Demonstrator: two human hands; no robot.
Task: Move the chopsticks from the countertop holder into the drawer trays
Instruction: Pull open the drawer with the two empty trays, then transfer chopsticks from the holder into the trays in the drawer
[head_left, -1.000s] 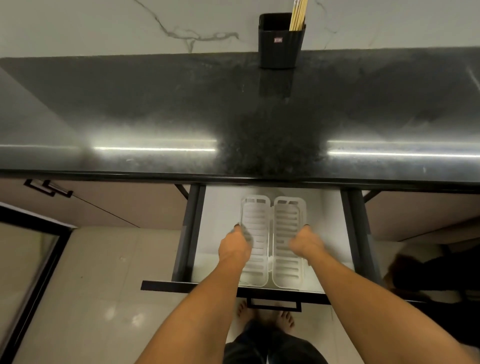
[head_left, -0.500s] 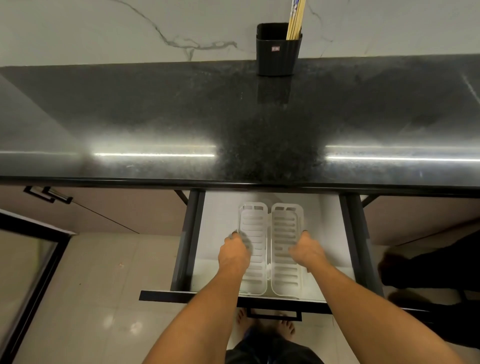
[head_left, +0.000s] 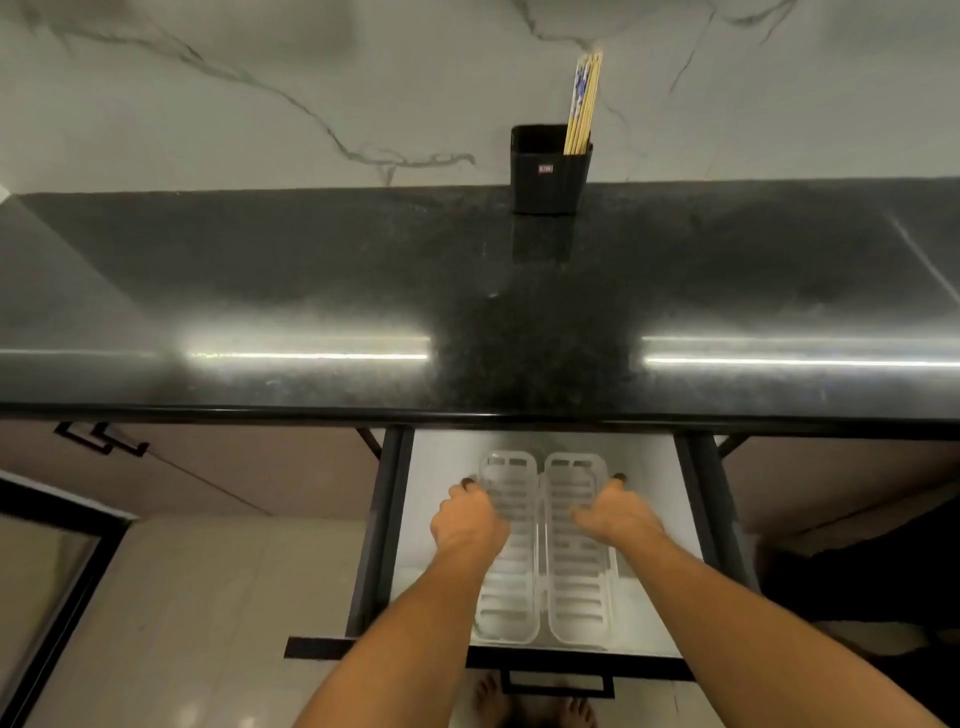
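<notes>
Several wooden chopsticks (head_left: 584, 104) stand upright in a black holder (head_left: 549, 169) at the back of the dark countertop, against the marble wall. Below the counter an open drawer (head_left: 691, 525) holds two clear slotted trays side by side, the left tray (head_left: 511, 582) and the right tray (head_left: 574, 582). My left hand (head_left: 467, 522) grips the outer edge of the left tray. My right hand (head_left: 615, 514) rests on the outer edge of the right tray. Both trays show no chopsticks in them.
The black granite countertop (head_left: 311, 291) spans the whole width and overhangs the drawer's back. A cabinet handle (head_left: 98, 439) is at the lower left. The drawer's black front handle (head_left: 556, 683) sits above my bare feet (head_left: 535, 706) on a tiled floor.
The camera has tilted up, so the holder and chopsticks show fully. Both hands have slid a little farther along the trays' outer edges, with the trays pressed together.
</notes>
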